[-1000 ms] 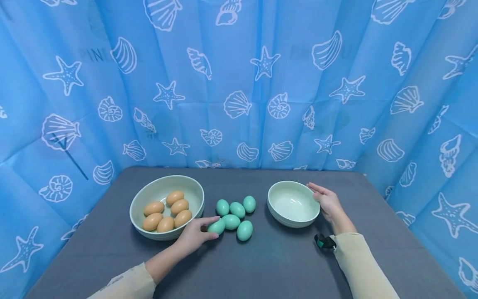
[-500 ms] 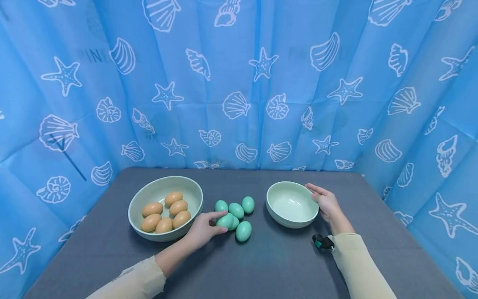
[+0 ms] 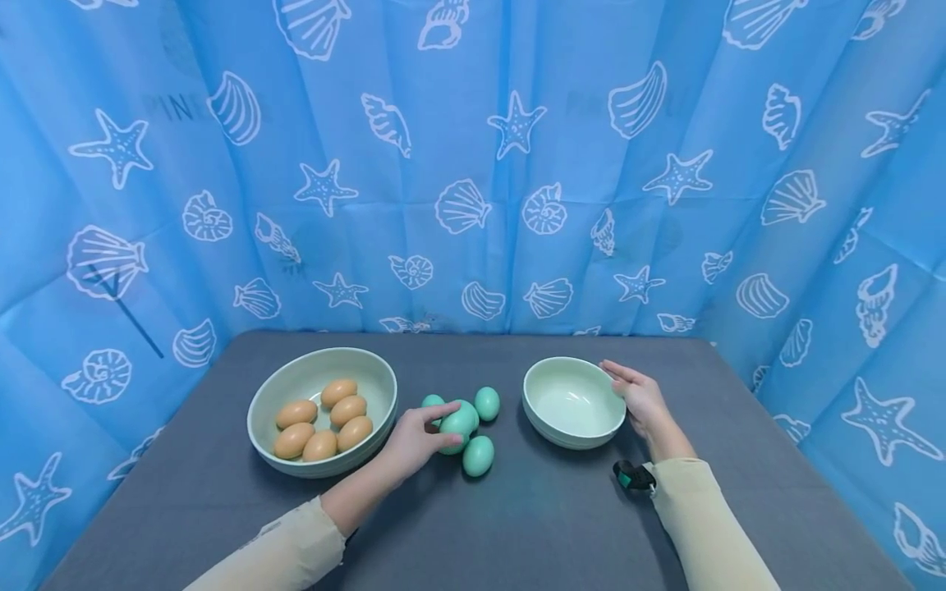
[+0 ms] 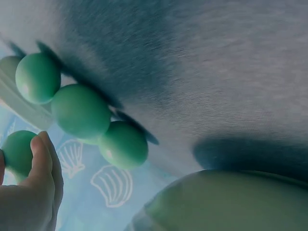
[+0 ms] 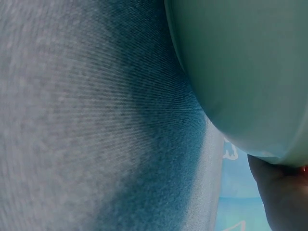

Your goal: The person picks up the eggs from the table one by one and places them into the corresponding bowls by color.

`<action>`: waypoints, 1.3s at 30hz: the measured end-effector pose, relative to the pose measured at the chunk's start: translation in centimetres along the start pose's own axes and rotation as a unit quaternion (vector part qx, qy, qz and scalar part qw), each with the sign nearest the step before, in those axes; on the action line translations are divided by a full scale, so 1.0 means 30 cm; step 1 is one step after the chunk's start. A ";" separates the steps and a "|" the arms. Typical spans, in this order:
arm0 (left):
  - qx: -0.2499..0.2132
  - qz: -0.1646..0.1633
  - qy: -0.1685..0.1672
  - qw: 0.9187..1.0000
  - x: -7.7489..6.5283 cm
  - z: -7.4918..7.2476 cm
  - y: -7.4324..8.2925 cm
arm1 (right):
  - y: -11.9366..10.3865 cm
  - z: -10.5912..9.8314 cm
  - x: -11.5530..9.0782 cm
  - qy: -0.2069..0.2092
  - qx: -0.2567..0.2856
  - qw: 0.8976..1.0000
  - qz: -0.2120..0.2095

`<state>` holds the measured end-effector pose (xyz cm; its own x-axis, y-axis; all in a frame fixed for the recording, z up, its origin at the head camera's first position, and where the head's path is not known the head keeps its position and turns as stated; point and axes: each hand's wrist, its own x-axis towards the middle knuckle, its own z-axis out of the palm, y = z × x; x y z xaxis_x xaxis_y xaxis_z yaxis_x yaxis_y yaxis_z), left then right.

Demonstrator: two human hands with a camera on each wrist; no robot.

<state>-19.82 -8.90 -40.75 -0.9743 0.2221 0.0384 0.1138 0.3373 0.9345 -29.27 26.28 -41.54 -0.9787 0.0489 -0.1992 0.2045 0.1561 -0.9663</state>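
Observation:
My left hand (image 3: 414,443) pinches a green egg (image 3: 458,427) between thumb and fingers, also visible at the left edge of the left wrist view. The held egg overlaps other green eggs in the head view and partly hides them. One green egg (image 3: 478,455) lies in front, another (image 3: 487,404) farther back, and one (image 3: 432,401) peeks out behind my fingers. My right hand (image 3: 645,406) rests with straight fingers against the right side of a small pale green bowl (image 3: 576,439), which has nothing in it.
A larger pale green bowl (image 3: 323,469) at the left holds several brown eggs (image 3: 347,409). A dark grey cloth (image 3: 532,525) covers the table. Behind it hangs a blue curtain (image 3: 473,271) with shell prints. A black strap (image 3: 633,476) hangs at the right sleeve.
My left hand has picked up a green egg from the left of the cluster and moved it rightward over the others. The right hand stays at the small bowl.

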 end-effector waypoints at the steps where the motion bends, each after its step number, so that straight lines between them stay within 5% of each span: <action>1: -0.005 -0.005 -0.002 1.000 0.003 0.000 0.005 | 0.001 0.000 0.000 -0.001 -0.001 1.000 0.000; 17: -0.021 -0.022 -0.029 0.999 0.023 0.027 0.037 | 0.005 0.004 -0.005 0.001 -0.003 1.000 -0.004; 39: -0.072 -0.001 -0.042 0.997 0.096 0.157 0.104 | 0.002 0.002 -0.003 0.004 0.002 1.000 -0.006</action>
<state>-21.36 -2.90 -39.39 -0.9539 0.2998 0.0132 0.0779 0.2051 0.9756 -29.18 26.23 -41.59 -0.9811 0.0544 -0.1859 0.1922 0.1532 -0.9693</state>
